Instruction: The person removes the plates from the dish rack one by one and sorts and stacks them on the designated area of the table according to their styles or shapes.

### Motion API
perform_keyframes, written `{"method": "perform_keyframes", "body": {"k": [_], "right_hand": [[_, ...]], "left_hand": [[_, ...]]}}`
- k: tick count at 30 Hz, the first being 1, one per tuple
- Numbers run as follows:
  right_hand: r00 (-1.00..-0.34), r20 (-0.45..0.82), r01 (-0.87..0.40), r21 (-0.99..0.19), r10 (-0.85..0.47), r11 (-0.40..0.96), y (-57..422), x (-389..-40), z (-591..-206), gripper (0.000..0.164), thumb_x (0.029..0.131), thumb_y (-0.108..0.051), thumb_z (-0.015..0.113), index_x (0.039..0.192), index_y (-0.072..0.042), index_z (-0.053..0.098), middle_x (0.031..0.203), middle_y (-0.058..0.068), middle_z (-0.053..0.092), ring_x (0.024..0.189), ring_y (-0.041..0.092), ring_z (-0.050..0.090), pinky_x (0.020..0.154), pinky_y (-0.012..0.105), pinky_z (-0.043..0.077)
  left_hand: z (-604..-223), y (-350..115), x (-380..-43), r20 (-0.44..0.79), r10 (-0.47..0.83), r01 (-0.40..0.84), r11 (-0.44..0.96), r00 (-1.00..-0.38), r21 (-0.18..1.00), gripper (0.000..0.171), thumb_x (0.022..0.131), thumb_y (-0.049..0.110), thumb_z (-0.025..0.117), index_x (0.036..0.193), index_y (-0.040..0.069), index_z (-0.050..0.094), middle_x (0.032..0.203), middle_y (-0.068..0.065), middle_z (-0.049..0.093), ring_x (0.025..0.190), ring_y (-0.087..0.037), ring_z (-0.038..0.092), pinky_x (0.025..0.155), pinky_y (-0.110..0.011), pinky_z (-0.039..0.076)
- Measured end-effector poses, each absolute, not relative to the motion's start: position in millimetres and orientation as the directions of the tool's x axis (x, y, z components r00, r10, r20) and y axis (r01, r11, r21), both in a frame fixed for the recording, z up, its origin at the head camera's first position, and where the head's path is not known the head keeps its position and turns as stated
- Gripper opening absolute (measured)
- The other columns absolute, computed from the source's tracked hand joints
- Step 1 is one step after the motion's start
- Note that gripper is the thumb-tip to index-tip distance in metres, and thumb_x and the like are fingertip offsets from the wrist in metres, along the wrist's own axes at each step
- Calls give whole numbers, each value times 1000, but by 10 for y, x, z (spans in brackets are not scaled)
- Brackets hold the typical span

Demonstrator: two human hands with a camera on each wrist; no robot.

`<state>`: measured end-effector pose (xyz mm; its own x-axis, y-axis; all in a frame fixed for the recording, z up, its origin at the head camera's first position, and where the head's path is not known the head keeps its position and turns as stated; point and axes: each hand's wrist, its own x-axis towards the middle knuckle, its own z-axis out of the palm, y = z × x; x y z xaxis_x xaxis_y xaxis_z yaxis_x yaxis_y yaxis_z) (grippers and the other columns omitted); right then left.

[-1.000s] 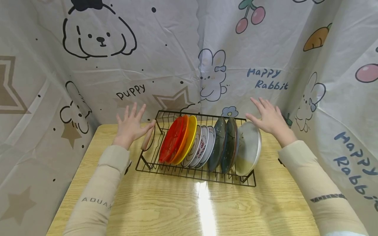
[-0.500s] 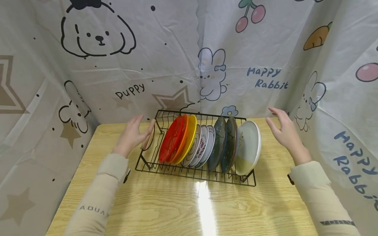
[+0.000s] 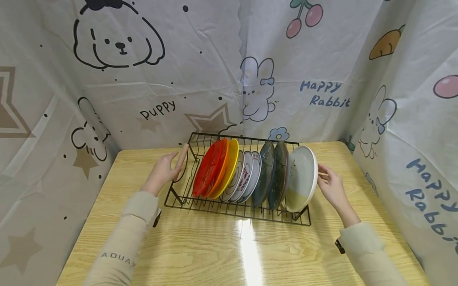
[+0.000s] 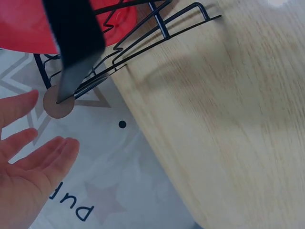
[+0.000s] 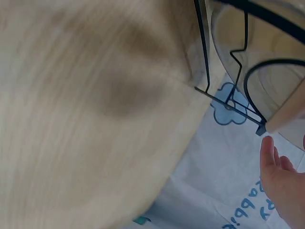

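A black wire dish rack [image 3: 229, 213] on the table holds a row of upright plates. My left hand [image 3: 161, 172] is beside its left wooden handle [image 3: 181, 157]. In the left wrist view the fingers of that hand [image 4: 28, 162] are spread, a small gap from the round handle end [image 4: 58, 102]. At the other end my right hand [image 3: 334, 188] is by the right handle, mostly hidden behind a large white plate [image 3: 302, 178]. The right wrist view has that handle [image 5: 288, 109] with straight fingertips [image 5: 267, 145] close below it; whether they touch I cannot tell.
Red [image 3: 207, 169], orange and yellow [image 3: 229, 169] plates stand at the rack's left. Small patterned white plates [image 3: 245, 176] and dark plates [image 3: 262, 174] follow. The wooden table [image 3: 200, 246] meets printed cloth [image 3: 211, 79] at the back and sides.
Both hands have come down from above the rack's ends. The right has moved down to the right handle, and the left has lowered beside the left handle. Rack and plates have not moved.
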<state>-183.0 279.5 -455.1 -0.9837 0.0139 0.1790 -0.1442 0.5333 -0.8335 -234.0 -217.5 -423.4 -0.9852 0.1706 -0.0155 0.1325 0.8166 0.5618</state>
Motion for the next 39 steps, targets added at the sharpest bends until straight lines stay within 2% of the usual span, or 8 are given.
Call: {"method": "perform_keyframes", "body": {"k": [3,5,7,13,21,24,30,39], "right_hand": [[-997,65,-44,-886,31,462,2779,-1753,-4612,45,95,-16,46,130,11,39,121,28,48,95,13,58,73,10,45],[-1000,8,3,-916,27,400,2769,-1714,-4647,46,95,-17,46,130,12,39,122,28,47,89,-2,56,75,12,46],[-1000,-24,29,-936,20,352,2754,-1686,-4673,46,95,-17,46,128,14,39,121,28,47,84,-9,53,76,13,47],[-998,-61,66,-973,29,222,2686,-1634,-4698,43,93,-7,47,126,19,38,104,4,56,85,-8,54,77,14,47],[-993,-114,116,-991,36,68,2635,-1596,-4684,45,91,1,45,128,23,30,100,-1,55,85,-5,56,80,15,47],[-990,-136,137,-990,42,29,2623,-1591,-4668,46,91,2,43,130,22,28,104,3,53,86,-5,55,81,15,46],[-979,-187,191,-981,78,39,2600,-1621,-4641,47,91,3,40,132,20,26,126,31,39,84,-7,55,80,15,46],[-965,-237,244,-968,111,57,2593,-1659,-4595,47,90,4,40,132,18,27,131,33,34,80,-7,55,77,15,47]], "left_hand": [[-4259,-2180,-2346,-23,172,128,806,-985,578,56,90,12,52,138,-6,30,135,-30,36,121,-43,37,98,-52,33],[-4273,-2180,-2349,-32,172,120,799,-985,589,55,89,8,51,138,-6,30,134,-31,37,118,-43,40,94,-52,37],[-4287,-2182,-2351,-35,172,117,793,-984,598,55,88,4,51,138,-7,31,132,-32,38,115,-44,43,91,-51,40],[-4281,-2156,-2336,-4,196,151,768,-981,622,48,87,-2,49,132,-12,36,121,-35,47,106,-44,51,78,-44,50],[-4269,-2114,-2342,-39,179,115,770,-983,628,45,87,-5,49,130,-15,38,117,-36,50,104,-42,53,68,-37,53],[-4275,-2110,-2340,-40,176,111,768,-984,631,45,87,-5,49,130,-15,38,118,-36,49,101,-41,55,65,-35,53],[-4274,-2100,-2332,-62,162,85,765,-985,639,45,88,-5,49,131,-14,38,120,-36,48,97,-39,58,62,-33,53],[-4267,-2100,-2339,-77,163,77,766,-984,639,44,88,-6,47,130,-15,38,119,-36,48,91,-37,59,60,-32,52]]}}
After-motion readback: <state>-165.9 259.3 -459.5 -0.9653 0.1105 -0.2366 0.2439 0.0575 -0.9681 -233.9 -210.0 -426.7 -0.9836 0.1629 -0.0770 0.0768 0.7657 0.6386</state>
